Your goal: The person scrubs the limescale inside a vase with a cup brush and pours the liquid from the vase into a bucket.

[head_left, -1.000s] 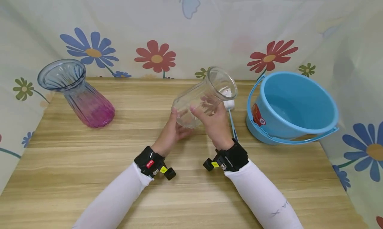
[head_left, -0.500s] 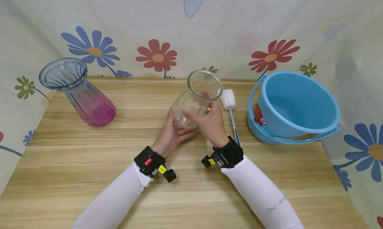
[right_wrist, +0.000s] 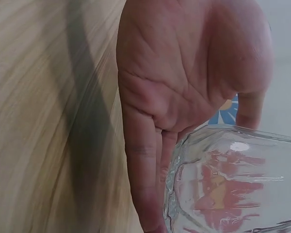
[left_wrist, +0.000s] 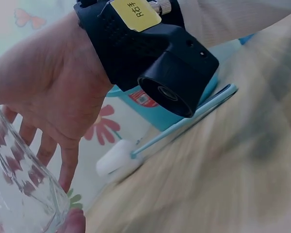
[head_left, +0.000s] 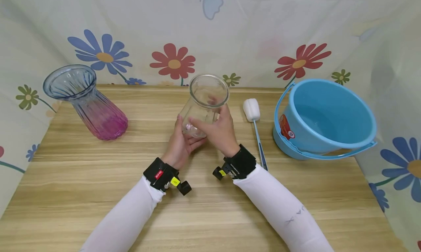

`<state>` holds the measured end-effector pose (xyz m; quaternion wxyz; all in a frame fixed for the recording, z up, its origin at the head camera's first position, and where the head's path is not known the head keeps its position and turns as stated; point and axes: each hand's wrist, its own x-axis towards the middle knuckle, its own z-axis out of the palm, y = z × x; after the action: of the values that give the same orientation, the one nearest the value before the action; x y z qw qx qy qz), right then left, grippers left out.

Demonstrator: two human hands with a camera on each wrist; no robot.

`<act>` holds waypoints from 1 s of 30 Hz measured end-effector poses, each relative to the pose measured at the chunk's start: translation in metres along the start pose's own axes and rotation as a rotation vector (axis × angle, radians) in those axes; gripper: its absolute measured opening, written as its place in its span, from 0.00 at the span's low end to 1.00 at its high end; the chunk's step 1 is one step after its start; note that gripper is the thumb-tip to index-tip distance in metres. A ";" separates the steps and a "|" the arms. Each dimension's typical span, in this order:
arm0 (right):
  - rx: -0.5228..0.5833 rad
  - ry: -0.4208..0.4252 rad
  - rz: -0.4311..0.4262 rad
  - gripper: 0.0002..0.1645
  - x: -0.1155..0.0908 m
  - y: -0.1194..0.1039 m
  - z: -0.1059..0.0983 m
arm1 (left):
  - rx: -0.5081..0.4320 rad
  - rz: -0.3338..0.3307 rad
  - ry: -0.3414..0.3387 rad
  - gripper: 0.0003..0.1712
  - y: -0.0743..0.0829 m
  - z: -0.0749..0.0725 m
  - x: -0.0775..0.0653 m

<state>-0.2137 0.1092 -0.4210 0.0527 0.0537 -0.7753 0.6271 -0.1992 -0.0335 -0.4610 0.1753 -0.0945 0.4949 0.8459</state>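
Both hands hold a clear glass vase (head_left: 196, 111) above the middle of the table, its wide mouth tilted up and slightly away. My left hand (head_left: 179, 146) supports the base, with the thumb along the near left side; the right wrist view shows this left hand (right_wrist: 169, 73) with its fingers beneath the ribbed vase bottom (right_wrist: 223, 184). My right hand (head_left: 221, 133) grips the vase's right side, thumb across the front and fingers behind. The left wrist view catches the right hand (left_wrist: 58, 82) beside the glass (left_wrist: 19, 179).
A blue-to-pink glass vase (head_left: 102, 116) stands at the left. Right of the hands lies a white sponge brush (head_left: 251, 110) with a blue handle. A light blue bucket (head_left: 297, 135) stands farther right. A flowered curtain (head_left: 250, 32) borders the wooden table (head_left: 158, 222).
The clear vase has shifted left and turned from leaning right to more upright, its mouth swinging leftward. Both hands moved left with it, uncovering the sponge brush.
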 end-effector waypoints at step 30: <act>-0.037 -0.203 -0.053 0.47 0.068 -0.015 0.086 | -0.137 0.077 0.269 0.48 0.045 -0.047 0.015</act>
<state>-0.2795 0.0208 -0.4141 -0.0088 0.1364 -0.7863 0.6026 -0.2315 -0.0915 -0.4527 0.0682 -0.1995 0.4584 0.8634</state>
